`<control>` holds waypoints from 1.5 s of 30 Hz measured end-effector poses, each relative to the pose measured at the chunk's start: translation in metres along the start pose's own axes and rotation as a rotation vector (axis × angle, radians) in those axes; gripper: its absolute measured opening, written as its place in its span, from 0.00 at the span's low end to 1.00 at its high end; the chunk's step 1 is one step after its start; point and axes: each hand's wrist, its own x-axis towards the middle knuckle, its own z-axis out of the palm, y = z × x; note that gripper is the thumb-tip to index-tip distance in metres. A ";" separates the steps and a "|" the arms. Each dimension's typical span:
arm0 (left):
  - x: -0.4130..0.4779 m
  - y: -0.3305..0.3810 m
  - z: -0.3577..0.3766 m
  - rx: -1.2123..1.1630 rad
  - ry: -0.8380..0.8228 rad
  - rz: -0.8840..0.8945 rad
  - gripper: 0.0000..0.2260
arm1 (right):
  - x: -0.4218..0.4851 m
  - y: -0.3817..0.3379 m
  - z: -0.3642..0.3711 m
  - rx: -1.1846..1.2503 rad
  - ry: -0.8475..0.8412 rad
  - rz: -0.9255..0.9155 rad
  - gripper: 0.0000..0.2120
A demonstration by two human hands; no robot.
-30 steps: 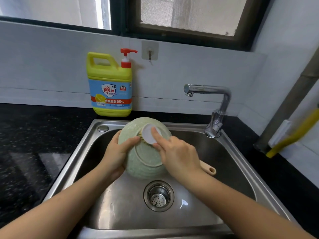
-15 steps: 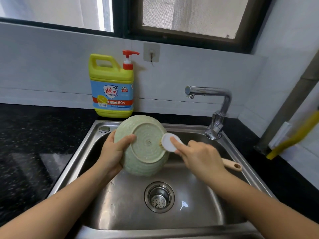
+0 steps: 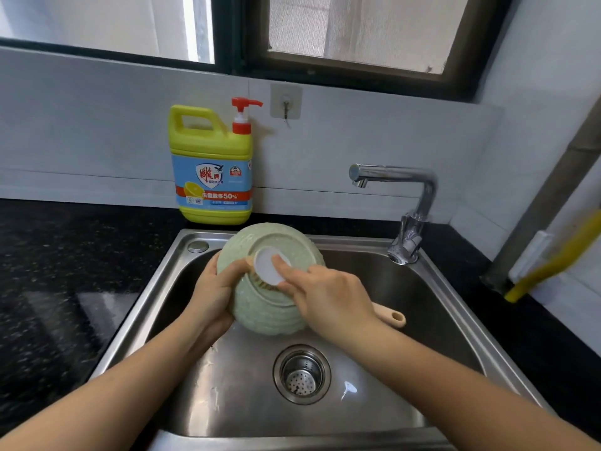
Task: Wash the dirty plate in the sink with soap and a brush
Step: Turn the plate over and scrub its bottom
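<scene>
Nearest, at 6 o'clock in the sink: drain. Just beyond, held over the basin underside-up: green plate, gripped at its 9 o'clock edge by left hand. At 3 o'clock, right hand grasping brush, bristles against the plate's base. Farthest: soap bottle at 11 o'clock, tap at 2.

Left hand gripping green plate over sink, right hand pressing brush on its underside
</scene>
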 end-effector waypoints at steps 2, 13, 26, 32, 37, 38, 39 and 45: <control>0.002 0.000 -0.002 -0.006 0.042 -0.001 0.18 | -0.016 0.002 -0.004 -0.019 -0.064 -0.079 0.20; -0.001 0.006 0.000 0.006 0.013 0.031 0.14 | -0.038 0.052 -0.011 -0.094 -0.085 -0.089 0.19; 0.001 0.005 0.001 0.086 0.012 0.081 0.17 | 0.008 0.023 0.000 0.170 -0.257 0.461 0.21; 0.004 0.000 -0.003 0.108 0.009 0.075 0.21 | 0.017 -0.007 0.008 0.133 -0.129 0.193 0.21; 0.007 0.003 -0.007 0.091 0.010 0.059 0.25 | 0.026 0.017 -0.002 0.382 -0.383 0.255 0.20; 0.008 0.004 -0.006 0.097 0.005 0.050 0.25 | 0.030 0.026 -0.005 0.517 -0.379 0.339 0.20; 0.009 0.004 -0.006 0.102 -0.006 0.042 0.25 | 0.033 0.034 -0.006 0.621 -0.338 0.428 0.23; 0.008 0.005 -0.007 0.086 -0.132 0.000 0.20 | 0.033 0.053 -0.006 0.968 -0.390 0.686 0.39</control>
